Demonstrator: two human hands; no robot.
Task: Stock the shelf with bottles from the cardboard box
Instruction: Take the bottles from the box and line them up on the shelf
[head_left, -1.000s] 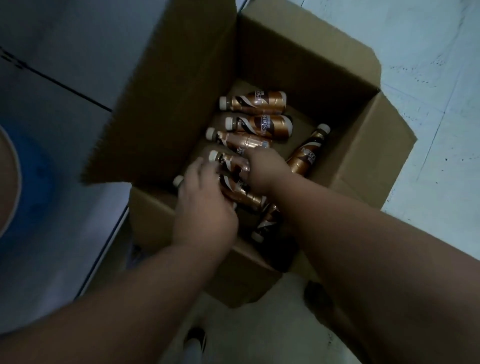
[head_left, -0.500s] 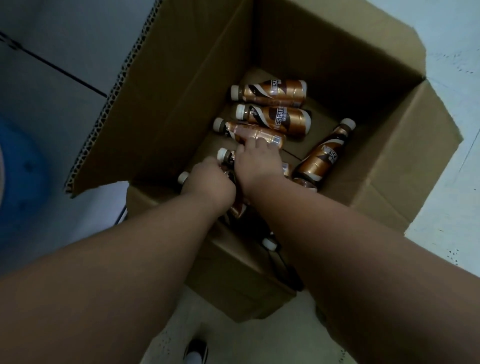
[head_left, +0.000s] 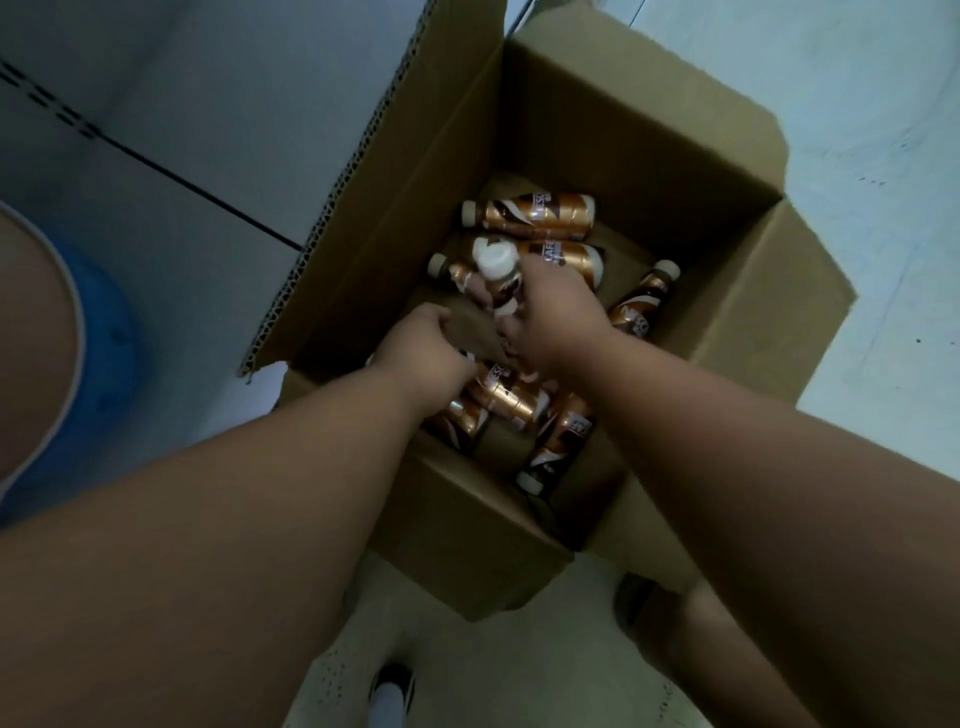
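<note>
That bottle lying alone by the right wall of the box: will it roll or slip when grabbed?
The lone bottle is round and lies on its side on the cardboard box floor, so a nudge would probably roll it. Its glossy wrap looks slippery; grip the body. It appears rigid, probably full, so fairly heavy for its size.

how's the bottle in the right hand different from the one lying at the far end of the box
The bottle in the right hand is tipped up, its white cap toward the camera; the far bottle lies flat on its side, cap pointing left. The right hand grips the first; nothing touches the far one. Both have copper-brown labels and pale caps, inside the cardboard box.
</note>
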